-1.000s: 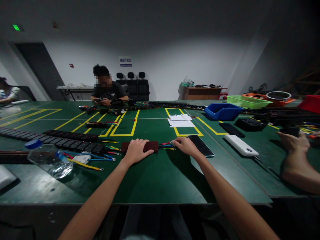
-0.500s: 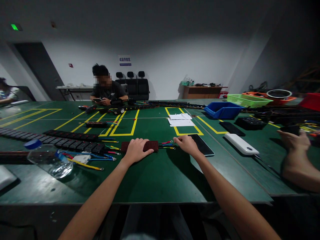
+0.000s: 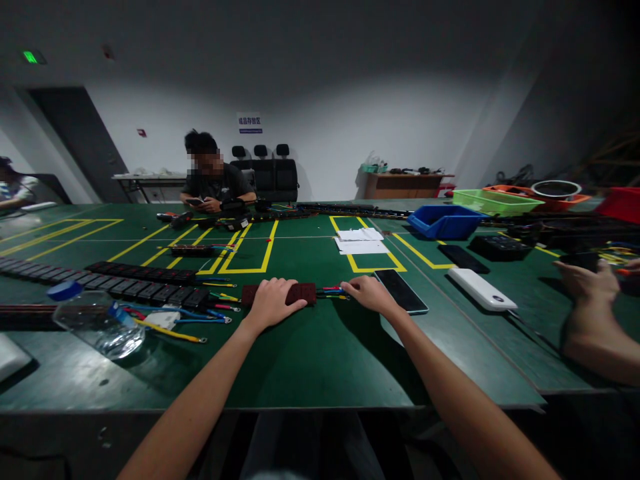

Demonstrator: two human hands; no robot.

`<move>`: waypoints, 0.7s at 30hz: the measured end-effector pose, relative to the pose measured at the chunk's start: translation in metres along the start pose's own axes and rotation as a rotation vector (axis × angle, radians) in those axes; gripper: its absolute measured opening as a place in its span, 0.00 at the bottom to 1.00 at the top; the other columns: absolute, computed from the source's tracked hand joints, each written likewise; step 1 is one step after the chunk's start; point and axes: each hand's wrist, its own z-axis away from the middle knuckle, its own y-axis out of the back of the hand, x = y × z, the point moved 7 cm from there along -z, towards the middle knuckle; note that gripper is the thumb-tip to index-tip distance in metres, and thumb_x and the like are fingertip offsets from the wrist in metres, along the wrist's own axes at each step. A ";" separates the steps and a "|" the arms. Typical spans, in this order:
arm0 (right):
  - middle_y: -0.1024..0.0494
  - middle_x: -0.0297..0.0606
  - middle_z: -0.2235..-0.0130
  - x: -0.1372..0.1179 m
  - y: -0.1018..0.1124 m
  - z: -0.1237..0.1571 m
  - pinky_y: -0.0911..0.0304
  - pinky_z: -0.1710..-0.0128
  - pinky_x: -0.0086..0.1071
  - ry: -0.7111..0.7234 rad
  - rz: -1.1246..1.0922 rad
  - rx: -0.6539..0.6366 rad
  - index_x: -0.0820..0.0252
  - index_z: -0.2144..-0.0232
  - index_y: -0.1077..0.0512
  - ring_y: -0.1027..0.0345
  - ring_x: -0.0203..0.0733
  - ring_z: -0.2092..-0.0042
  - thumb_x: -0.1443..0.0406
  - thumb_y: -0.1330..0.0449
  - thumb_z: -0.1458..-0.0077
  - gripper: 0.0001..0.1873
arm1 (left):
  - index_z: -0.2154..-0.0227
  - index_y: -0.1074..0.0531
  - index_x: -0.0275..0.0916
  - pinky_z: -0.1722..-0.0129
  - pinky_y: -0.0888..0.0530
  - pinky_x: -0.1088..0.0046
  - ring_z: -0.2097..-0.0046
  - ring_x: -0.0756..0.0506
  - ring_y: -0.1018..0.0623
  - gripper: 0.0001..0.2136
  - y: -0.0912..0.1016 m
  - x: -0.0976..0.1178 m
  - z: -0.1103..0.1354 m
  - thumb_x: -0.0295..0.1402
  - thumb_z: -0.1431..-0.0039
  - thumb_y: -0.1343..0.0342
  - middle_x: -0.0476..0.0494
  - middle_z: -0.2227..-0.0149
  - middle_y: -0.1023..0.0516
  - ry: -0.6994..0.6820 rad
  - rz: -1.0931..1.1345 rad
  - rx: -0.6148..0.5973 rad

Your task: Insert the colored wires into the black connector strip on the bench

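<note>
A dark red, ridged block lies flat on the green table, with thin coloured wires coming out at both ends. Over its middle rests my left hand, fingers curled over the far side and thumb along the near side. My right hand pinches at the tips of the red, blue and green wires at the block's right end. The exact fingertip contact is too small to see. Just beyond my right hand is a dark tablet-like phone, partly covered by the wrist.
Black cable chains with lugged wires lie left, beside a blue-capped bottle. To the right are a white power bank, a black phone, a blue bin and another person's hand. Someone sits across the table.
My right hand has moved slightly left and down onto the wire ends, its fingers closing there. My left hand stays on the dark red block.
</note>
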 end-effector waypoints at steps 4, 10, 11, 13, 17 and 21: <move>0.19 0.41 0.66 -0.001 0.006 0.001 0.52 0.71 0.30 -0.032 0.024 0.056 0.57 0.64 0.19 0.29 0.41 0.66 0.50 0.49 0.33 0.24 | 0.45 0.27 0.40 0.57 0.34 0.62 0.53 0.37 0.24 0.30 -0.002 -0.001 0.000 0.60 0.34 0.52 0.38 0.52 0.20 -0.002 0.000 0.000; 0.20 0.43 0.69 0.002 0.010 0.004 0.51 0.71 0.30 -0.140 0.108 0.039 0.57 0.70 0.19 0.28 0.43 0.66 0.49 0.50 0.32 0.28 | 0.45 0.27 0.40 0.57 0.34 0.61 0.53 0.37 0.24 0.30 -0.003 -0.002 -0.001 0.60 0.35 0.52 0.38 0.53 0.20 0.001 -0.016 0.005; 0.20 0.43 0.69 0.001 0.009 0.004 0.51 0.71 0.30 -0.134 0.113 0.022 0.57 0.71 0.19 0.28 0.43 0.66 0.49 0.50 0.32 0.28 | 0.45 0.27 0.40 0.56 0.34 0.61 0.53 0.37 0.24 0.30 -0.003 -0.001 -0.001 0.60 0.35 0.52 0.38 0.53 0.20 0.000 -0.014 0.007; 0.20 0.44 0.68 0.001 0.008 0.003 0.50 0.71 0.30 -0.115 0.111 0.021 0.58 0.71 0.19 0.28 0.43 0.66 0.49 0.50 0.32 0.28 | 0.45 0.27 0.40 0.56 0.34 0.61 0.53 0.37 0.24 0.29 -0.003 -0.001 -0.001 0.59 0.35 0.51 0.38 0.53 0.20 0.001 -0.012 0.006; 0.18 0.42 0.63 -0.001 0.009 0.002 0.50 0.70 0.30 -0.038 0.030 0.083 0.57 0.62 0.18 0.27 0.42 0.64 0.50 0.49 0.32 0.24 | 0.46 0.27 0.40 0.57 0.34 0.61 0.53 0.37 0.24 0.29 -0.002 -0.001 -0.001 0.59 0.35 0.51 0.38 0.53 0.20 0.000 -0.010 0.004; 0.18 0.41 0.63 -0.003 0.001 0.000 0.48 0.69 0.30 0.035 -0.015 0.023 0.56 0.59 0.18 0.28 0.41 0.65 0.50 0.49 0.32 0.24 | 0.46 0.27 0.40 0.57 0.34 0.61 0.54 0.37 0.24 0.29 -0.002 0.000 -0.001 0.59 0.35 0.51 0.38 0.53 0.20 -0.007 -0.007 0.018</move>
